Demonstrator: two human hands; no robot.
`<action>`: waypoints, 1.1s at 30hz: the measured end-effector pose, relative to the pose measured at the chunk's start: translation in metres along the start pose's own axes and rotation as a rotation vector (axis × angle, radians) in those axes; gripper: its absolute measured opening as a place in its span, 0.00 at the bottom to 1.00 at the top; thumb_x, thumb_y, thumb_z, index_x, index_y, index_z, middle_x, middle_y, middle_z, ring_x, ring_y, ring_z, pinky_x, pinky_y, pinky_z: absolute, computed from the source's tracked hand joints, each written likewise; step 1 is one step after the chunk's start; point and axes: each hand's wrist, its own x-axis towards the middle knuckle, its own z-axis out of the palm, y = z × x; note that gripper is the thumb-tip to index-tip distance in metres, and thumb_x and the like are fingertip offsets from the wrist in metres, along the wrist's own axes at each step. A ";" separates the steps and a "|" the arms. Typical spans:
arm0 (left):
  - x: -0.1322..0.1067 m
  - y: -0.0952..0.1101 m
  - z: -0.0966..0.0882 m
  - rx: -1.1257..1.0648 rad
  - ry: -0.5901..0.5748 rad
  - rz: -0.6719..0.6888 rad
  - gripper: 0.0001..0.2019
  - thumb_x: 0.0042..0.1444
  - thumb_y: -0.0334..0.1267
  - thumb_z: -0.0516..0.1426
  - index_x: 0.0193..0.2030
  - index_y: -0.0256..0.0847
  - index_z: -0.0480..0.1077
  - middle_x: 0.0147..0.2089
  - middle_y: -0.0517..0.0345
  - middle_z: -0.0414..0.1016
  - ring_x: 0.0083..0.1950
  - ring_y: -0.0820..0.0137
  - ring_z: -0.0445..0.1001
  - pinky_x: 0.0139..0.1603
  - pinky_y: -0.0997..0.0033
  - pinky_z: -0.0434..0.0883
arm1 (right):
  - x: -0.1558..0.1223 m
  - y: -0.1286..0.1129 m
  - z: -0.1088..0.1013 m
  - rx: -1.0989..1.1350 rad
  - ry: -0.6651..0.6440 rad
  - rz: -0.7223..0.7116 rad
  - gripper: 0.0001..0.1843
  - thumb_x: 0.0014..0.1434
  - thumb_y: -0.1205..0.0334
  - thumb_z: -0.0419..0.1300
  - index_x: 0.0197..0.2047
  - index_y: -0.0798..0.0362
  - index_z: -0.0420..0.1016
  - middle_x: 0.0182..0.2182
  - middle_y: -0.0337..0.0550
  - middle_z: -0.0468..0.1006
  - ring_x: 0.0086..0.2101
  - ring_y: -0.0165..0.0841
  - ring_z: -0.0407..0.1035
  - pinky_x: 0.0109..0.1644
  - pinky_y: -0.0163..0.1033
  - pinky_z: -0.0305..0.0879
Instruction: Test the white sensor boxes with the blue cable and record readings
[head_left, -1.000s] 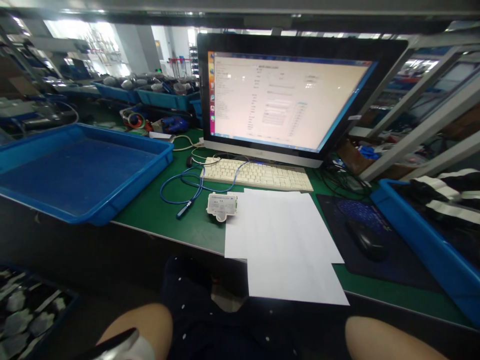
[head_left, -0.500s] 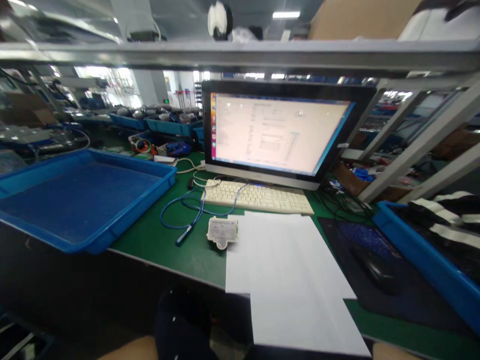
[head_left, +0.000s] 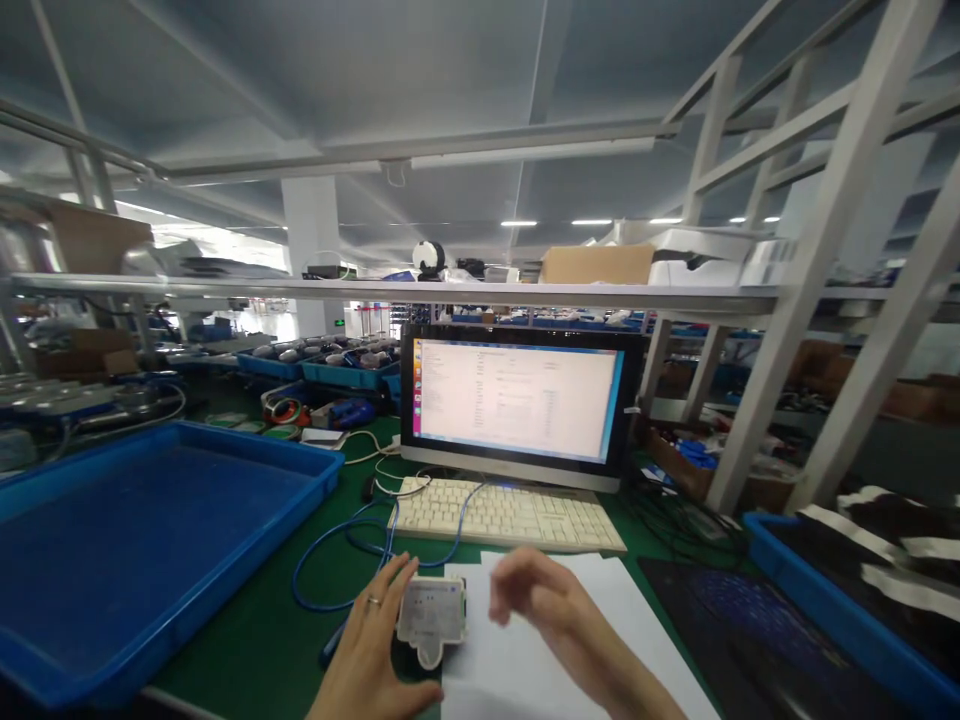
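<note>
A small pale plastic module [head_left: 433,612] with a rounded tab at its lower edge lies on the green bench beside the paper. My left hand [head_left: 371,640], with a ring on one finger, is spread along its left side. Those fingers reach its upper left corner and the thumb is below it; whether they touch it I cannot tell. Above the white paper [head_left: 517,665], my right hand [head_left: 544,610] hovers with loosely bent fingers and nothing visible in them. A blue cable [head_left: 300,590] loops past the left hand, which partly hides its dark connector end.
Behind the hands are a white keyboard [head_left: 502,515] and a lit monitor [head_left: 517,400]. To the left stands a blue tray [head_left: 319,470]. At the right are a dark mouse pad [head_left: 720,610] and a blue bin [head_left: 847,610] holding black and white items. An overhead shelf [head_left: 465,292] spans the bench.
Both my hands have come up into view, the left beside the module and the right above the paper. The camera has tilted upward. The screen contents look different.
</note>
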 end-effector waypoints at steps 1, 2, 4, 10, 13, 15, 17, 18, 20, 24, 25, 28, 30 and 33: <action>0.001 -0.006 0.007 0.039 -0.028 -0.013 0.46 0.35 0.28 0.63 0.64 0.47 0.51 0.64 0.46 0.56 0.64 0.50 0.55 0.63 0.42 0.56 | 0.005 0.006 0.003 0.007 0.025 0.017 0.23 0.53 0.42 0.58 0.42 0.53 0.72 0.34 0.45 0.74 0.36 0.36 0.69 0.44 0.46 0.65; 0.002 -0.011 0.012 0.071 -0.049 -0.018 0.46 0.35 0.26 0.62 0.64 0.46 0.50 0.63 0.45 0.57 0.64 0.51 0.57 0.63 0.43 0.57 | 0.012 0.014 0.004 -0.007 0.059 0.038 0.24 0.51 0.41 0.59 0.40 0.53 0.72 0.34 0.45 0.74 0.36 0.36 0.68 0.44 0.46 0.64; 0.006 -0.017 0.022 0.105 -0.055 -0.002 0.42 0.37 0.27 0.60 0.62 0.43 0.51 0.61 0.44 0.60 0.62 0.54 0.60 0.62 0.47 0.61 | 0.027 0.035 0.006 -0.087 0.127 0.072 0.25 0.48 0.41 0.61 0.40 0.52 0.72 0.35 0.45 0.74 0.38 0.38 0.68 0.44 0.46 0.64; 0.026 -0.017 0.043 0.190 0.070 0.055 0.34 0.38 0.29 0.61 0.55 0.38 0.56 0.56 0.40 0.65 0.58 0.53 0.66 0.56 0.48 0.68 | 0.044 0.094 -0.003 -0.243 0.112 0.043 0.24 0.51 0.45 0.60 0.47 0.51 0.71 0.47 0.49 0.72 0.48 0.41 0.65 0.50 0.48 0.64; 0.029 -0.015 0.047 0.194 0.098 0.079 0.32 0.38 0.28 0.63 0.52 0.40 0.57 0.58 0.39 0.63 0.57 0.54 0.68 0.53 0.51 0.71 | 0.040 0.103 -0.008 -0.247 0.078 0.002 0.22 0.54 0.51 0.59 0.51 0.50 0.69 0.51 0.48 0.69 0.52 0.40 0.63 0.55 0.47 0.61; 0.029 -0.013 0.046 0.197 0.077 0.098 0.29 0.40 0.27 0.63 0.49 0.42 0.59 0.62 0.40 0.60 0.58 0.55 0.67 0.52 0.53 0.72 | 0.038 0.103 -0.010 -0.255 0.056 -0.017 0.22 0.55 0.54 0.58 0.53 0.49 0.67 0.53 0.47 0.68 0.53 0.40 0.62 0.56 0.46 0.60; 0.028 -0.011 0.043 0.219 0.040 0.121 0.24 0.42 0.28 0.64 0.47 0.43 0.62 0.64 0.42 0.57 0.59 0.55 0.66 0.52 0.54 0.72 | 0.037 0.102 -0.010 -0.257 0.035 -0.029 0.22 0.56 0.56 0.58 0.54 0.48 0.66 0.53 0.47 0.67 0.53 0.39 0.61 0.57 0.46 0.60; 0.028 -0.011 0.042 0.236 0.026 0.135 0.23 0.43 0.28 0.64 0.46 0.44 0.63 0.64 0.43 0.56 0.60 0.55 0.65 0.52 0.54 0.72 | 0.036 0.101 -0.010 -0.258 0.029 -0.034 0.22 0.56 0.57 0.57 0.55 0.48 0.66 0.54 0.47 0.66 0.53 0.39 0.61 0.57 0.46 0.60; 0.027 -0.012 0.041 0.269 0.015 0.166 0.21 0.44 0.29 0.64 0.45 0.44 0.65 0.65 0.44 0.56 0.61 0.54 0.64 0.53 0.54 0.72 | 0.036 0.101 -0.009 -0.256 0.021 -0.038 0.23 0.57 0.58 0.57 0.56 0.47 0.64 0.54 0.47 0.65 0.54 0.38 0.61 0.57 0.46 0.59; 0.027 -0.017 0.042 0.293 0.050 0.261 0.20 0.46 0.30 0.64 0.46 0.43 0.66 0.64 0.42 0.57 0.61 0.54 0.64 0.52 0.55 0.72 | 0.035 0.103 -0.008 -0.249 0.024 -0.047 0.22 0.57 0.59 0.57 0.56 0.47 0.64 0.54 0.46 0.64 0.53 0.37 0.61 0.56 0.44 0.60; 0.028 -0.018 0.042 0.295 0.059 0.285 0.19 0.48 0.31 0.63 0.47 0.43 0.66 0.64 0.41 0.57 0.61 0.54 0.64 0.52 0.55 0.72 | 0.035 0.103 -0.008 -0.248 0.029 -0.048 0.22 0.57 0.59 0.57 0.56 0.47 0.64 0.54 0.46 0.64 0.53 0.37 0.61 0.56 0.44 0.60; 0.028 -0.019 0.042 0.305 0.069 0.322 0.14 0.54 0.35 0.59 0.47 0.41 0.65 0.63 0.39 0.57 0.60 0.55 0.65 0.51 0.57 0.73 | 0.035 0.103 -0.007 -0.250 0.043 -0.060 0.23 0.56 0.59 0.58 0.56 0.47 0.64 0.53 0.46 0.65 0.53 0.37 0.61 0.56 0.44 0.60; 0.029 -0.019 0.042 0.315 0.074 0.342 0.12 0.56 0.37 0.56 0.48 0.40 0.65 0.63 0.38 0.58 0.60 0.54 0.65 0.51 0.57 0.73 | 0.035 0.102 -0.007 -0.256 0.048 -0.074 0.23 0.56 0.60 0.58 0.56 0.47 0.64 0.53 0.45 0.66 0.52 0.37 0.62 0.56 0.44 0.60; 0.030 -0.021 0.043 0.319 0.086 0.372 0.13 0.58 0.40 0.55 0.48 0.40 0.66 0.62 0.37 0.58 0.59 0.54 0.67 0.49 0.57 0.74 | 0.034 0.103 -0.007 -0.262 0.055 -0.089 0.24 0.55 0.61 0.59 0.56 0.46 0.64 0.53 0.45 0.66 0.52 0.37 0.62 0.56 0.44 0.60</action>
